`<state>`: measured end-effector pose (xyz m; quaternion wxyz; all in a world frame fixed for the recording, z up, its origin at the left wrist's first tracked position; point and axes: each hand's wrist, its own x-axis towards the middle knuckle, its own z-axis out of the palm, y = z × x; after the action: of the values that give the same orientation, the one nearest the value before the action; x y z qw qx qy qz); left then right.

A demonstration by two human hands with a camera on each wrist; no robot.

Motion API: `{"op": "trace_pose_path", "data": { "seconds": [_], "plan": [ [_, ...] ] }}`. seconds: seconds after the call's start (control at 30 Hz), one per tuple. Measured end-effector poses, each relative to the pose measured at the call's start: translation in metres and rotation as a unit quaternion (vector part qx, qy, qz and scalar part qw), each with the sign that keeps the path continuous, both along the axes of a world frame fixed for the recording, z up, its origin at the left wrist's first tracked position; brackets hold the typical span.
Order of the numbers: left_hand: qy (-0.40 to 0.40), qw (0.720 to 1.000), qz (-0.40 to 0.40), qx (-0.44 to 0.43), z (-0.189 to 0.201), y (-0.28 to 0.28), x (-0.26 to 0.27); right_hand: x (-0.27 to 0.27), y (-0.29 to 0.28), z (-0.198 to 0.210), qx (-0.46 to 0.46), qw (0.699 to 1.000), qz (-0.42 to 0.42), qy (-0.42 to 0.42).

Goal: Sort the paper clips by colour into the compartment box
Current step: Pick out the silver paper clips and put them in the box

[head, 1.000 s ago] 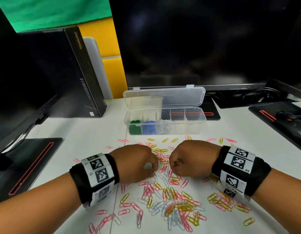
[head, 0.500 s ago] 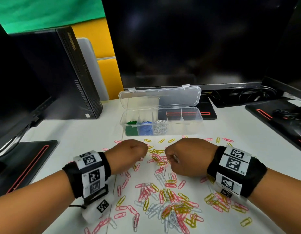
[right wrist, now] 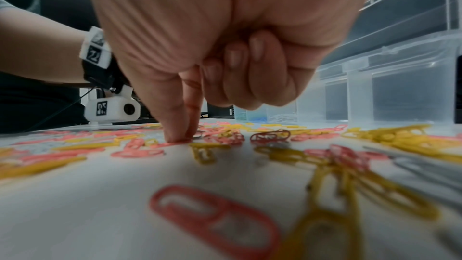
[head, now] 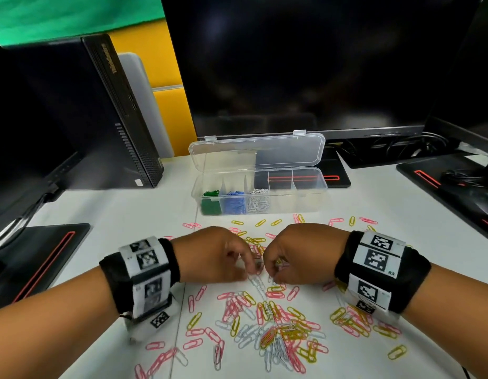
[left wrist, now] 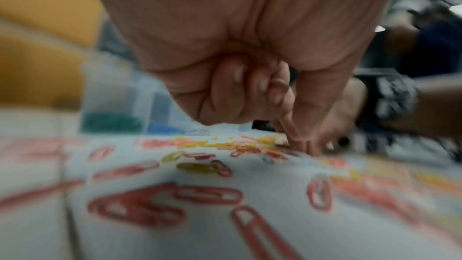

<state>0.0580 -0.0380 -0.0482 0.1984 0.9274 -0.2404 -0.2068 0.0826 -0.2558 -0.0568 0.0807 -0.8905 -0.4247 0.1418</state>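
Note:
Loose pink, yellow and white paper clips (head: pixel 278 332) lie scattered on the white table. Behind them stands the clear compartment box (head: pixel 305 203), lid open, with green (head: pixel 210 205), blue (head: pixel 234 203) and white clips (head: pixel 258 201) in its three left compartments. Both hands meet at the far edge of the pile, fingers curled. My left hand (head: pixel 249 270) pinches down at a white clip (head: pixel 256 283); the left wrist view is blurred. In the right wrist view my right hand (right wrist: pixel 180 137) sets thumb and forefinger together on a pink clip (right wrist: pixel 175 142).
A dark monitor (head: pixel 305 64) fills the back, with a black computer tower (head: pixel 122 119) at the left. Black monitor bases lie at the left (head: pixel 40 258) and right (head: pixel 450 187) of the table. The box's two right compartments (head: pixel 295 184) hold nothing.
My left hand had drawn back from the pile half a second ago; it has now swung right to the pile's centre, close to the right hand. The right hand has barely moved.

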Motion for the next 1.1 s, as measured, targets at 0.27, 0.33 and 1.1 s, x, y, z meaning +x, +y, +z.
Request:
{"op": "trace_pose_path", "data": {
  "seconds": [0.27, 0.33, 1.1],
  "plan": [
    [-0.163, 0.966, -0.148, 0.132, -0.013, -0.019, -0.006, 0.002, 0.0, -0.002, -0.009, 1.0, -0.013, 0.021],
    [-0.17, 0.961, -0.165, 0.145, -0.014, -0.016, -0.006, 0.003, 0.001, -0.002, -0.013, 0.999, -0.015, 0.03],
    [-0.017, 0.942, 0.307, -0.136, 0.032, -0.031, 0.118, 0.006, -0.003, -0.007, 0.004, 0.999, -0.049, 0.013]
  ]
}}
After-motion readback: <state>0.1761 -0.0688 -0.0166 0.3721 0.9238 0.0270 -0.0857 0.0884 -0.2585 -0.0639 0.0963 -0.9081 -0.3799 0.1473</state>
